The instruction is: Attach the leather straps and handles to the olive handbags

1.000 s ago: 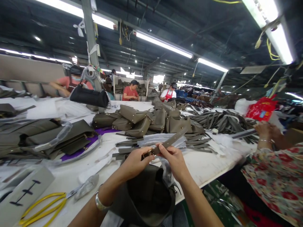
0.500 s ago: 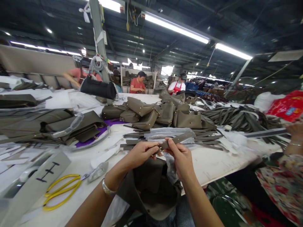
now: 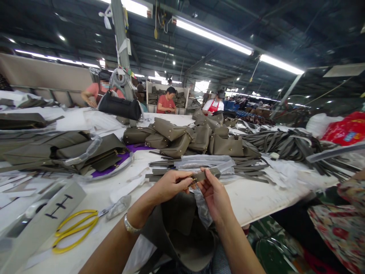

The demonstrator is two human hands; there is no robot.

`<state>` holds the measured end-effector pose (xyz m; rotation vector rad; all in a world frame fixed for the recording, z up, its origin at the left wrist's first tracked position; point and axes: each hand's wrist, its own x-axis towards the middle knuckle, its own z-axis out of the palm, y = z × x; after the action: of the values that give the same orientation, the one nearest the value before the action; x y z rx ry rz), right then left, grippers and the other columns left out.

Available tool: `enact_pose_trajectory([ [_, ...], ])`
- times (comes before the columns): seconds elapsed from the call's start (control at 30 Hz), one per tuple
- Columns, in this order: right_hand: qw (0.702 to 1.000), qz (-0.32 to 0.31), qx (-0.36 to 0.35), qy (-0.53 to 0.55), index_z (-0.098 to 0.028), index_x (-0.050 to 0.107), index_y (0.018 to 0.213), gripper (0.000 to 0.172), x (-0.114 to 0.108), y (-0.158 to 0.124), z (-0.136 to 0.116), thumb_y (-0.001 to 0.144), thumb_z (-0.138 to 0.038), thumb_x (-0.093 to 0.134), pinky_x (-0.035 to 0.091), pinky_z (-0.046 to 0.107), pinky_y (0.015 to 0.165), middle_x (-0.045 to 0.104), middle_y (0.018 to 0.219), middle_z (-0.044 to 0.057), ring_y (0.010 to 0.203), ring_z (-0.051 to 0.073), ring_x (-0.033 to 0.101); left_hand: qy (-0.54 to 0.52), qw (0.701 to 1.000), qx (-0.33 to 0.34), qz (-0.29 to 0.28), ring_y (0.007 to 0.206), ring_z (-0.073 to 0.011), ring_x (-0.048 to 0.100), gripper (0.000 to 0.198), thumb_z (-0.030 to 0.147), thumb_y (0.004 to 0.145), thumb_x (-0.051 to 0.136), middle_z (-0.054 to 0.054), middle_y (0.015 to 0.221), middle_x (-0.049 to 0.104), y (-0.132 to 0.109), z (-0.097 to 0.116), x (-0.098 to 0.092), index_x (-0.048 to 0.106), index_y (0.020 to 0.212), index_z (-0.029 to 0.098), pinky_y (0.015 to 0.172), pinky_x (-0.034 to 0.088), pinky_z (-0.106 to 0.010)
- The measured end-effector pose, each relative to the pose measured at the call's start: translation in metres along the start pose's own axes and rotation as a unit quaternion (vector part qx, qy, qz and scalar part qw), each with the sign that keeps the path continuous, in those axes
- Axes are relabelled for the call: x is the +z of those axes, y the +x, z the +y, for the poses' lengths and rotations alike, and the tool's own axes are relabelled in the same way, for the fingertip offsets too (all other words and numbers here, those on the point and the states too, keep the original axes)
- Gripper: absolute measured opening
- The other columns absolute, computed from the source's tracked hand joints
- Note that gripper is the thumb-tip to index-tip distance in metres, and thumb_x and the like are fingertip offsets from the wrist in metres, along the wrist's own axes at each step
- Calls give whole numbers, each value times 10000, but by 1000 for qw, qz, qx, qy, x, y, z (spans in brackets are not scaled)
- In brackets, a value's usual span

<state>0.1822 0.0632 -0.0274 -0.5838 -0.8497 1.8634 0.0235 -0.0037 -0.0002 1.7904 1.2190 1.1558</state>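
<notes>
Both hands are closed on a dark olive strap [image 3: 213, 173] held above the table edge. My left hand [image 3: 172, 187] pinches it near a small gold-coloured buckle [image 3: 194, 179]. With thumb on top, my right hand [image 3: 213, 192] grips the strap just right of the buckle. Crumpled clear plastic wrap [image 3: 203, 209] hangs beneath my right hand. Below my hands an olive bag [image 3: 191, 247] lies in my lap with its mouth open towards me; its dark inside shows. The fingertips partly hide the buckle.
Yellow-handled scissors [image 3: 75, 230] lie at left beside a grey box [image 3: 54, 217]. Olive bags [image 3: 173, 137] are heaped ahead, with loose straps [image 3: 288, 148] piled to the right. A co-worker's floral clothing [image 3: 339, 228] is close at right; other people sit across the table.
The strap has slid left through my right hand, so less of it sticks out on the right. At far right, the co-worker's hand has dropped lower.
</notes>
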Motion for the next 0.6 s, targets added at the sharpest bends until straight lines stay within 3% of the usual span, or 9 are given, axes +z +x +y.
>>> enact_pose_trajectory([
  [0.23,1000,8,7,-6,-203,771,913,266,0,1,3,719,-378,820,589,219,688,764,842,18,739,140,706,-6,1000,-7,19,659,-138,565,300,341,947,467,-31,789,650,-2,1,2,700,943,152,623,450,-230],
  [0.37,987,52,-97,-121,-212,785,849,252,1,-8,2,742,-441,786,586,307,767,771,916,44,844,212,719,26,999,-7,25,663,-137,589,294,301,935,472,-32,820,688,-2,3,2,725,950,152,636,464,-227],
  [0.43,944,58,-186,-267,-237,797,817,208,2,-15,1,768,-435,760,557,364,863,773,944,44,927,262,709,57,998,-9,36,650,-140,604,295,280,927,470,-24,809,704,0,2,4,732,992,161,644,469,-232],
  [0.5,872,13,-267,-410,-279,807,869,141,4,-22,0,803,-377,730,504,390,954,770,983,33,994,284,690,87,993,-21,76,669,-155,632,310,267,906,494,-25,836,729,3,-1,8,719,1093,165,679,486,-248],
  [0.57,815,-42,-319,-481,-312,795,959,163,7,-25,-3,834,-313,691,471,386,992,760,1023,26,1017,272,678,99,987,-35,124,707,-176,659,364,276,897,511,-37,870,747,5,-4,13,678,1198,157,725,503,-270],
  [0.6,802,-55,-334,-492,-318,786,991,188,9,-25,-6,850,-293,665,468,381,992,752,1048,25,1021,262,673,101,985,-38,136,717,-183,666,382,292,905,508,-42,872,751,5,-6,14,660,1227,154,742,506,-281],
])
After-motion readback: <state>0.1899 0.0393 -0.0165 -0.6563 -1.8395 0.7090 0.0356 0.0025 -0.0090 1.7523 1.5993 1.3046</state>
